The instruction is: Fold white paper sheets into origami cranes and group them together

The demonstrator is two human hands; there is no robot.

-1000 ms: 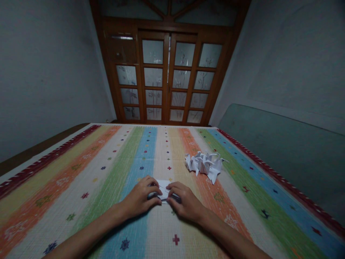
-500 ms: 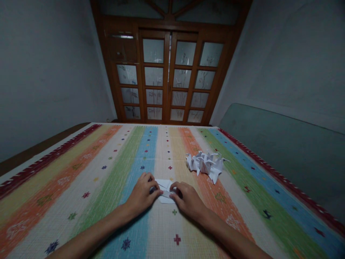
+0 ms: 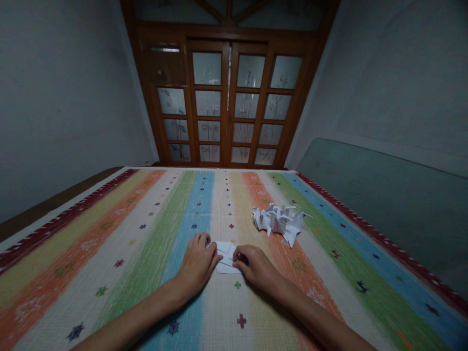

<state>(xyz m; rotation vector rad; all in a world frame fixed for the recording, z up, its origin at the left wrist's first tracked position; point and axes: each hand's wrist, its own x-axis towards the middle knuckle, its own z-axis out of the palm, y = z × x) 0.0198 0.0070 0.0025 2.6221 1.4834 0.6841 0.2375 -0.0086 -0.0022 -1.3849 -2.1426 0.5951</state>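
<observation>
Pinching folded white paper [image 3: 226, 257] | left hand [image 3: 197, 265], right hand [image 3: 256, 268] closed on it | origami cranes [image 3: 280, 223] nearby

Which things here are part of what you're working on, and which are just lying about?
In use:
left hand
right hand
folded white paper, held between them

Lying about:
pile of paper cranes, touched by neither hand
striped cloth, under everything
wooden glazed door, beyond the cloth

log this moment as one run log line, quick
left hand: on white paper | right hand: on white paper | origami cranes: beyond, on striped bedspread
</observation>
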